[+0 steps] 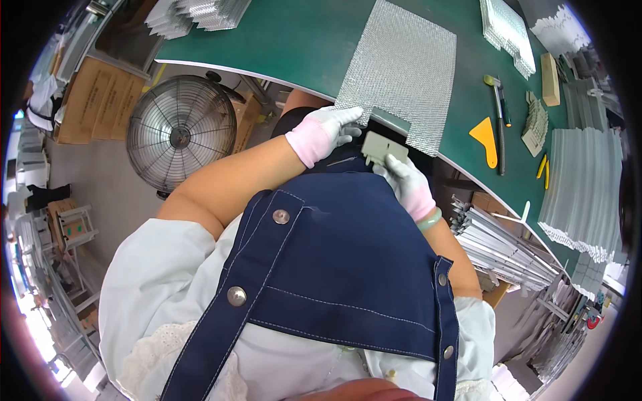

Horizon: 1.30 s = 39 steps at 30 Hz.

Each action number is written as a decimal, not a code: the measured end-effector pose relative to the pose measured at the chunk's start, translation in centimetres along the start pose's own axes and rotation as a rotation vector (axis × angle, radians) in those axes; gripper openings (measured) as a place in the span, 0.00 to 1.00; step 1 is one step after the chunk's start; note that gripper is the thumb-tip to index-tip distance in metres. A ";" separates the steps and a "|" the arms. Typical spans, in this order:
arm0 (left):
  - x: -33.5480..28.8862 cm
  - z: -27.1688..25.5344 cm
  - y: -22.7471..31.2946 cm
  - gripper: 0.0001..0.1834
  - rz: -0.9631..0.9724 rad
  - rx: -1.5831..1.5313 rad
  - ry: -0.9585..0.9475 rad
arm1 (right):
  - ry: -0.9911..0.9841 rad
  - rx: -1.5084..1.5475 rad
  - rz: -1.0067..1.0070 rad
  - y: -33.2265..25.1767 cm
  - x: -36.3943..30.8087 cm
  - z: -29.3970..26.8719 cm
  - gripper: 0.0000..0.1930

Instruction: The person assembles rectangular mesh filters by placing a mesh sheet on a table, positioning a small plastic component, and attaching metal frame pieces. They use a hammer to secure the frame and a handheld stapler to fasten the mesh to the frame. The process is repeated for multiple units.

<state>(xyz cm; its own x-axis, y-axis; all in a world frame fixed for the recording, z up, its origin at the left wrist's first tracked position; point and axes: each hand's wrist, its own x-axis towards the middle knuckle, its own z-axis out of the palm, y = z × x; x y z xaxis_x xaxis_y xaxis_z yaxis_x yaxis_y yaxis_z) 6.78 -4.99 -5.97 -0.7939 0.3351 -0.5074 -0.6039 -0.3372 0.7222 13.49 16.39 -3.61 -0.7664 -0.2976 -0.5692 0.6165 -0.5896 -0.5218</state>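
Note:
A silver, finely textured sheet (401, 63) lies on the green table, its notched near end reaching past the table edge. A narrow grey strip (390, 121) shows at the notch. My left hand (326, 131), in a white glove with a pink cuff, is at the sheet's near left corner with its fingers stretched out and apart. In my right hand (403, 182), gloved the same way, is a small grey-green plastic block (384, 148) with short prongs along its near side. My fingers press on its right end, just nearer to me than the notch.
On the green table (287, 47) lie a yellow scraper (485, 142), a black-handled hammer (499, 127), yellow-handled pliers (543, 172) and a cluster of grey-green pieces (535, 125). Silver sheets are stacked at the right (580, 187) and far left (214, 10). A large fan (180, 134) stands left.

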 end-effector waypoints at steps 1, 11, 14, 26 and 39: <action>-0.2 0.2 0.0 0.17 0.010 0.010 0.025 | -0.015 0.015 -0.025 0.3 0.3 -0.1 0.15; -0.6 -0.1 -0.4 0.13 0.037 -0.042 0.004 | 0.100 -0.100 -0.046 0.4 1.0 0.0 0.17; -0.6 -0.3 -0.4 0.13 0.021 -0.046 0.000 | 0.069 -0.104 -0.051 0.4 1.0 0.1 0.18; -1.5 0.2 -0.3 0.20 -0.104 0.005 -0.202 | 0.068 -0.183 -0.028 0.2 2.1 0.3 0.19; -1.5 -0.1 -0.1 0.22 -0.158 0.015 -0.169 | -0.039 0.310 -0.098 -0.9 1.9 -1.7 0.13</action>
<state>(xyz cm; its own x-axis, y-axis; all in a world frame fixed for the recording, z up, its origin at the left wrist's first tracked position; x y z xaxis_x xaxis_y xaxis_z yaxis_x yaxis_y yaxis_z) 7.98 -5.58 -5.36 -0.6657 0.5258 -0.5295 -0.7175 -0.2563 0.6476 11.77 17.69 -5.32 -0.8294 -0.2532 -0.4979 0.4597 -0.8159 -0.3508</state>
